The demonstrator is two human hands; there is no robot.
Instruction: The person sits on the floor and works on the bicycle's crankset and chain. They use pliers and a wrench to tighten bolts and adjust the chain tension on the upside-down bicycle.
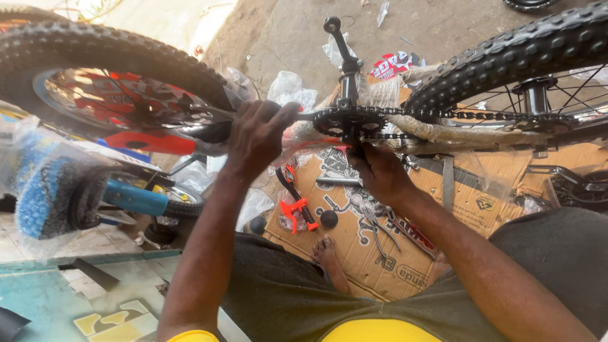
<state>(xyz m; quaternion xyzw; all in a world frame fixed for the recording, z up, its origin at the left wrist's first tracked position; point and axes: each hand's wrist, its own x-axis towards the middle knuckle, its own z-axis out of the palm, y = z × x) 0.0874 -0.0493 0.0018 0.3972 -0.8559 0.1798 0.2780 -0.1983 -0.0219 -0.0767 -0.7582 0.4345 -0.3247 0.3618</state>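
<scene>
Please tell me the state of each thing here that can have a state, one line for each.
Black metal chain: seated on the chainring.
Black crank arm: pointing up, no pedal.
Left hand: gripping the wrapped frame.
Right hand: closed under the chainring.
Flat brown cardboard: lying under tools.

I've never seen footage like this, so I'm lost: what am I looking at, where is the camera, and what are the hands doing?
The one camera sits on a person's head and looks down at their own bare hands. An upturned bicycle lies across their lap area. The left hand closes on the frame near the chainring; the right hand reaches under the chainring, its grip hidden. The chain runs to the rear wheel. Below lies flattened cardboard with a red-handled tool.
</scene>
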